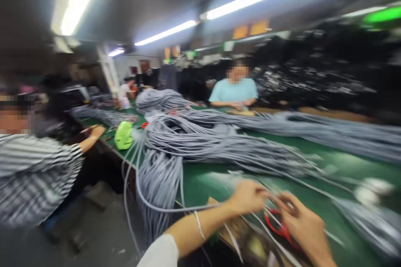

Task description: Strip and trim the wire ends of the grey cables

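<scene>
The frame is smeared by motion. My left hand [249, 197] reaches over the near edge of the green table [206, 179], its fingers pinched on thin grey cables [272, 206]. Just right of it, my right hand [302, 223] is curled over red-handled scissors [280, 227] and the same cable strands. A silver bangle sits on my left wrist. Large bundles of grey cable [200, 142] lie across the table beyond my hands and spill over its near edge.
A person in a striped shirt [34, 175] sits at the left, one hand on the table. A person in a light blue shirt [234, 91] stands across it. A bright green object [123, 135] lies near the left edge. More cable piles stretch along the far right.
</scene>
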{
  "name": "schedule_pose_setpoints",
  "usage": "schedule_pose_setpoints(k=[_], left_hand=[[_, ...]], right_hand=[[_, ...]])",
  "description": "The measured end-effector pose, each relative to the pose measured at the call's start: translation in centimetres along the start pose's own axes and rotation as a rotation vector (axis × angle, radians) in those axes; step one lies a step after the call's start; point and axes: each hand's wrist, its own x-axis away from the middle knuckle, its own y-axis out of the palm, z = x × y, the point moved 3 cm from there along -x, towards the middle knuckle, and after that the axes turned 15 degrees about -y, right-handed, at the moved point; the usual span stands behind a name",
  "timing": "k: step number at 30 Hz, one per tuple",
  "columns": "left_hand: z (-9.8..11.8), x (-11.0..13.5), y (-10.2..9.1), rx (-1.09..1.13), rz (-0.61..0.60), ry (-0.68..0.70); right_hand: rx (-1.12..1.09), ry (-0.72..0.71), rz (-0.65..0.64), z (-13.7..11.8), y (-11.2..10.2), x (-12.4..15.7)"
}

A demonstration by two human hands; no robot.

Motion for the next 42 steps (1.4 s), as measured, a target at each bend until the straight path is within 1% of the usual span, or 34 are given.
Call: schedule_pose_setpoints(k=[2, 3, 6, 8, 14, 19, 22, 28, 31, 34, 37, 39, 42], left_hand=[[1.3, -1.0, -0.2, -0.001, -0.03, 0.035], [1.7, -1.8, -0.2, 0.005, -0.035, 0.045], [2.6, -3.8, 0.3, 0.054, -0.035, 0.067], [2.6, -4.4, 0.8, 0.106, -0.054, 0.074], [1.9, -4.1, 1.0, 0.274, -0.132, 0.065], [1.7, -3.7, 1.0, 0.35, -0.172, 0.041], [1.8, -3.5, 0.9, 0.362, -0.144, 0.065], [1.9, -3.0, 1.0, 0.243, -0.074, 0.217], [1.9, -2.9, 1.0, 0.237, -0.016, 0.237], [1.9, -2.7, 1.0, 0.267, 0.056, 0.211], [1.9, -2.6, 1.0, 0.302, 0.102, 0.168], [1.9, -2.6, 1.0, 0.331, 0.094, 0.128], [1.7, -2.7, 1.2, 0.377, 0.047, 0.061]], right_hand=[[-0.168, 0.108, 0.017, 0.9, -0.2, 0.7], [-0.255, 0.154, 0.052, 1.3, -0.1, 0.7], [-0.268, 0.25, 0.127, 2.7, -0.1, 0.0], [-0.295, 0.287, 0.157, 3.3, -0.2, -0.3], [-0.437, 0.316, 0.203, 3.9, -0.4, 0.0], [-0.525, 0.342, 0.231, 3.9, -1.1, 0.2], [-0.582, 0.339, 0.256, 3.6, -1.4, 0.2], [-0.598, 0.337, 0.262, 3.4, -1.5, 0.3], [-0.629, 0.326, 0.254, 3.4, -1.4, 0.3], [-0.664, 0.339, 0.233, 3.4, -1.0, 0.4], [-0.647, 0.392, 0.188, 3.7, -0.4, 0.6], [-0.63, 0.427, 0.147, 3.8, 0.0, 0.9], [-0.595, 0.449, 0.099, 3.8, 0.3, 1.0]])
